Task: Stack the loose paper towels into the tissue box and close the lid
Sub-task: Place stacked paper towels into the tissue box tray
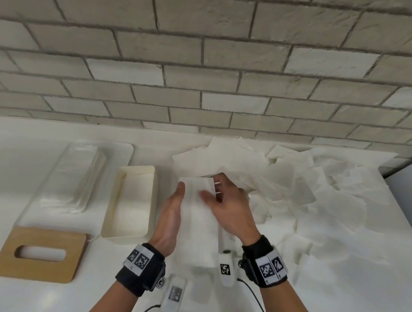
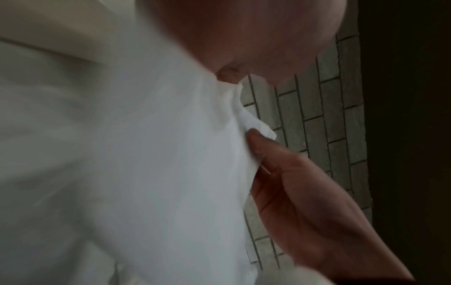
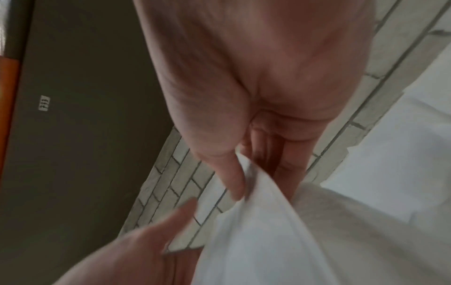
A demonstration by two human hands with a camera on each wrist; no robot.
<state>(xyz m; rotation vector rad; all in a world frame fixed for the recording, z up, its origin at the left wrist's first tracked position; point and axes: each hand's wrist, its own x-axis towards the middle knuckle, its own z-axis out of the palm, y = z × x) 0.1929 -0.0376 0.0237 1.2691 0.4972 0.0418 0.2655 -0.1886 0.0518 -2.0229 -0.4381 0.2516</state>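
Between the two hands, above the white countertop [image 1: 350, 279], a small stack of folded white paper towels [image 1: 198, 211] was held upright-ish, its long side running toward the person. The left hand [image 1: 172, 212] lay flat along the stack's left edge with fingers straight, the palm turned inward against the paper. The right hand [image 1: 229, 204] gripped the stack from the other side, thumb across the front face and fingers curled behind the far corner; the right wrist view showed the thumb and fingers [image 3: 288, 154] pinching the towel edge between them. From the left wrist view, the right hand's thumb [image 2: 258, 142] pressed the paper's rim, though much of that picture was blurred.

Just left of the hands stood the open cream rectangular tissue box [image 1: 152, 206], its inside showing only a pale floor. Beside its near-left corner lay the flat wooden lid with an oval slot [image 1: 38, 254], resting on the counter apart from the box. Behind the lid sat a clear plastic wrapper with white sheets in it [image 1: 73, 186]. To the right of the hands spread a wide loose heap of white paper towels [image 1: 309, 186], reaching back to the pale brick wall [image 1: 195, 61].
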